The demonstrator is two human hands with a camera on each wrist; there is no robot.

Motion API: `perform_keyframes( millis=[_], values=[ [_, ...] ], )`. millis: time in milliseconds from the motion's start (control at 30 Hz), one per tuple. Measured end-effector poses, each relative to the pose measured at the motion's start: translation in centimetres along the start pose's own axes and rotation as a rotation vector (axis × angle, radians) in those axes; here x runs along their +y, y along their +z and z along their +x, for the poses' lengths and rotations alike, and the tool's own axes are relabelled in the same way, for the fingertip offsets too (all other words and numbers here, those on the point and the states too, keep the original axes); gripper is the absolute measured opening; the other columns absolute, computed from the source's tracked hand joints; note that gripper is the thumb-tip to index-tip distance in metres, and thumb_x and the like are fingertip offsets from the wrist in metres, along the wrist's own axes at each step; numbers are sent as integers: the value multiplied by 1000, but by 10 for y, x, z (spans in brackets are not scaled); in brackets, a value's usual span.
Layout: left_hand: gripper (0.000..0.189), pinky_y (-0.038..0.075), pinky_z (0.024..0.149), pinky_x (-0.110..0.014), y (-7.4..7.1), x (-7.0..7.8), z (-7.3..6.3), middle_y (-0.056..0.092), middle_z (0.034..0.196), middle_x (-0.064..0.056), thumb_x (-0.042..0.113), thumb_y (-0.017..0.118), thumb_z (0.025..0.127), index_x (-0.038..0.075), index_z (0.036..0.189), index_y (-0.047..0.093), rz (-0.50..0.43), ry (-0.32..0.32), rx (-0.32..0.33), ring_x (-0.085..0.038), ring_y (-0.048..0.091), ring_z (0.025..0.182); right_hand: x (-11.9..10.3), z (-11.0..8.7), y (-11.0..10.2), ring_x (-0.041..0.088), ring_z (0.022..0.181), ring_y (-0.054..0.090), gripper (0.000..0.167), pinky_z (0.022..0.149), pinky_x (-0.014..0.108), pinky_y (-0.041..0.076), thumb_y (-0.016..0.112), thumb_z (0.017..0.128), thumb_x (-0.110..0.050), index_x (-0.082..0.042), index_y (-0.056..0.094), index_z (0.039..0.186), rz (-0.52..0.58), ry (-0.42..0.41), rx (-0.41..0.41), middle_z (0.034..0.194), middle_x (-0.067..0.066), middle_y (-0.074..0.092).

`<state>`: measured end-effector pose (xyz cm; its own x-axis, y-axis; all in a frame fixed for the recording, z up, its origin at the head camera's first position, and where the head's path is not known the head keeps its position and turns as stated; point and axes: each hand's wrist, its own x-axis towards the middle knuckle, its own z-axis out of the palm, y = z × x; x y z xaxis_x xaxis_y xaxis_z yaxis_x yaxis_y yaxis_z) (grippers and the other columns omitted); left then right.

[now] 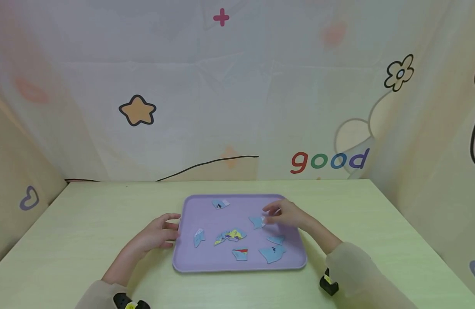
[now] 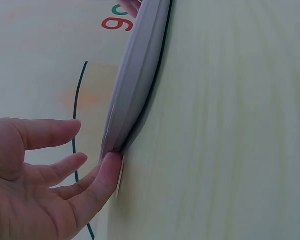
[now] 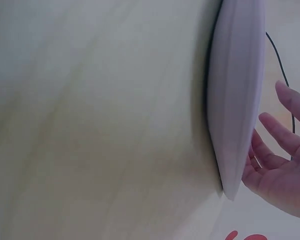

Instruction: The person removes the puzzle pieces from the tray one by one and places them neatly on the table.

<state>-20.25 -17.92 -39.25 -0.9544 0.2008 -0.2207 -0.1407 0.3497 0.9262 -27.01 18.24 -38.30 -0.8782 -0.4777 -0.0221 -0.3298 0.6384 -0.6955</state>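
A purple tray (image 1: 243,269) lies on the table, carrying several flat, irregular light-blue puzzle pieces. My right hand (image 1: 285,213) is over the tray's right side, thumb overlapping a light-blue and white piece (image 1: 255,221). In the right wrist view, that hand's (image 3: 285,150) fingers are spread and loosely bent beside the tray wall (image 3: 236,90). My left hand (image 1: 158,231) is at the tray's left edge, fingers apart and pointing at the rim. The left wrist view shows one fingertip of that hand (image 2: 50,185) right at the tray's corner (image 2: 135,95).
Around the tray's middle lies a blue-and-yellow piece (image 1: 233,234), with a red-topped piece (image 1: 240,254) nearer me. Other pieces sit at the back (image 1: 220,204), left (image 1: 199,237) and front right (image 1: 272,253). A printed curtain (image 1: 206,107) rises behind the pale wooden table (image 1: 117,206).
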Motion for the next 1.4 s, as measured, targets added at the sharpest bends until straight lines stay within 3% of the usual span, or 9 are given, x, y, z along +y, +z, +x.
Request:
perform_keyframes(
  millis=[300, 600, 833, 1167, 1400],
  values=[
    [56, 53, 71, -38, 3, -1, 6, 51, 107, -21, -6, 61, 77, -5, 129, 40, 77, -26, 12, -23, 58, 82, 2, 6, 5, 17, 80, 54, 34, 70, 26, 47, 75, 72, -11, 6, 65, 99, -110, -99, -5, 87, 10, 63],
    [53, 52, 64, -32, 0, -2, 11, 50, 99, -15, -9, 62, 75, -3, 125, 47, 128, -29, -46, -21, 53, 78, 2, 8, 8, 14, 72, 48, 30, 64, 22, 43, 78, 67, -10, 3, 66, 92, -158, -94, -32, 78, 6, 57],
    [52, 52, 65, -32, -2, -2, 12, 50, 99, -14, -8, 61, 75, -3, 125, 47, 106, -6, -90, -21, 52, 81, 3, 9, 8, 12, 68, 45, 24, 61, 21, 41, 79, 67, -11, 0, 64, 83, -169, -99, -36, 73, 3, 55],
    [52, 51, 66, -31, -6, -5, 13, 48, 99, -14, -7, 62, 76, -2, 126, 46, 90, -7, -104, -21, 50, 83, 3, 14, 9, 4, 64, 49, 18, 59, 18, 44, 77, 71, -15, -1, 66, 78, -294, -252, -42, 71, -1, 59],
    [53, 51, 66, -31, -7, -4, 13, 48, 100, -14, -8, 61, 76, -3, 126, 46, 84, -7, -104, -21, 50, 83, -5, 16, 13, 6, 65, 51, 28, 60, 18, 45, 80, 68, -23, -3, 66, 81, -320, -197, -42, 73, -2, 61]
  ],
)
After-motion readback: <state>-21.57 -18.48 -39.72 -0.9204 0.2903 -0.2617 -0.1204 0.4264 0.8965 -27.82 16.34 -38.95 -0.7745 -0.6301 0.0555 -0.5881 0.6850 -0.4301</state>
